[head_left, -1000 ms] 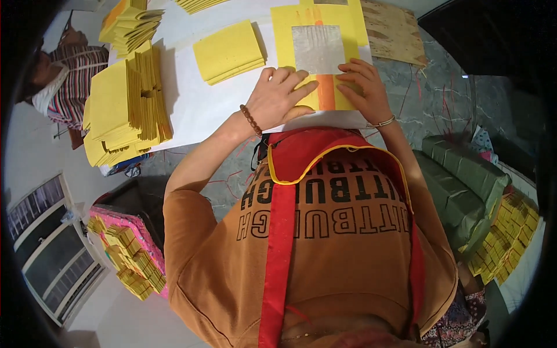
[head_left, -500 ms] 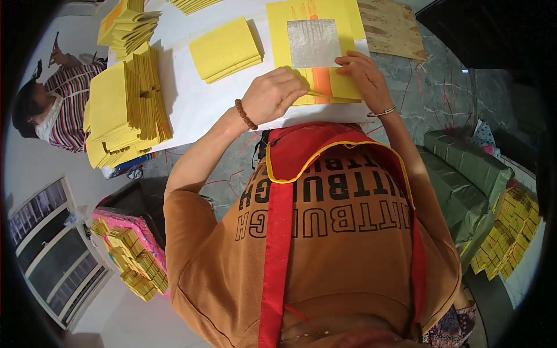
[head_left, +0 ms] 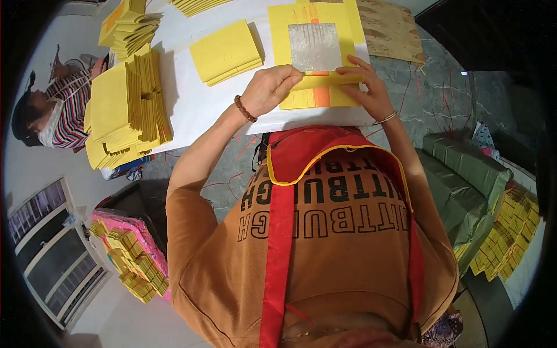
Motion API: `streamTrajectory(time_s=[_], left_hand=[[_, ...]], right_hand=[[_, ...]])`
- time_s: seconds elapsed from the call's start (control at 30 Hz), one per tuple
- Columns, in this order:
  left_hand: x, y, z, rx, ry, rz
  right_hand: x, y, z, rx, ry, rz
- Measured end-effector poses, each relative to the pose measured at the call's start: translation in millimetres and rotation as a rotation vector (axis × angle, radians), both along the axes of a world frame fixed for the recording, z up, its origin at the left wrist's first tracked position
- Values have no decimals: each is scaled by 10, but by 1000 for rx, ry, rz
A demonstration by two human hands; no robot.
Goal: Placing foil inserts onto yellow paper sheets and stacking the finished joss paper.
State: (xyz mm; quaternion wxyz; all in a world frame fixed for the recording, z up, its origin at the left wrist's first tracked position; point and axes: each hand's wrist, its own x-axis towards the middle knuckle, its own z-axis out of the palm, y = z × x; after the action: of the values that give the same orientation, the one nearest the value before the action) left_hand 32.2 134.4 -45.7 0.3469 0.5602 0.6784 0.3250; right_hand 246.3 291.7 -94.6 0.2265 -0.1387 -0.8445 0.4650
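Head view: left hand (head_left: pixel 269 89) and right hand (head_left: pixel 372 91), grip closed on yellow paper (head_left: pixel 316 82); black-lettered sweatshirt (head_left: pixel 348 267).

There are two hands in all, a left hand (head_left: pixel 270 88) and a right hand (head_left: pixel 373 91), with one beaded bracelet (head_left: pixel 245 109) and one bangle (head_left: pixel 386 118). One silver square (head_left: pixel 314 49) shows among yellow sheets (head_left: pixel 279 35) that cannot be counted. At least four stacks of folded yellow paper (head_left: pixel 225 51) share one table (head_left: pixel 197 107). Also visible: one apron (head_left: pixel 290 153), one wooden board (head_left: pixel 391 32), one striped top (head_left: pixel 71 130). Yellow bundles (head_left: pixel 136 264), too many to count, form two groups elsewhere.
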Motion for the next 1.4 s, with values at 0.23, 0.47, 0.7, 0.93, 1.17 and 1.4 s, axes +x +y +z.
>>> streamTrajectory(time_s=[0.23, 0.47, 0.7, 0.93, 1.17, 1.4], left_hand=[[-246, 5, -8, 333, 525, -197], [-289, -55, -58, 486, 733, -190], [-122, -284, -69, 449, 513, -170], [-114, -40, -263, 181, 90, 300], [-108, 108, -270, 79, -278, 461], [-131, 168, -247, 109, -192, 449]], right_hand=[[-36, 19, -182, -248, 35, -158], [-114, 63, 180, 382, 124, -151], [68, -48, 164, 391, -40, 87], [-253, -132, 213, -292, -92, -357], [-363, -16, 134, -217, -96, -403], [-392, 10, 80, -180, -116, -464]])
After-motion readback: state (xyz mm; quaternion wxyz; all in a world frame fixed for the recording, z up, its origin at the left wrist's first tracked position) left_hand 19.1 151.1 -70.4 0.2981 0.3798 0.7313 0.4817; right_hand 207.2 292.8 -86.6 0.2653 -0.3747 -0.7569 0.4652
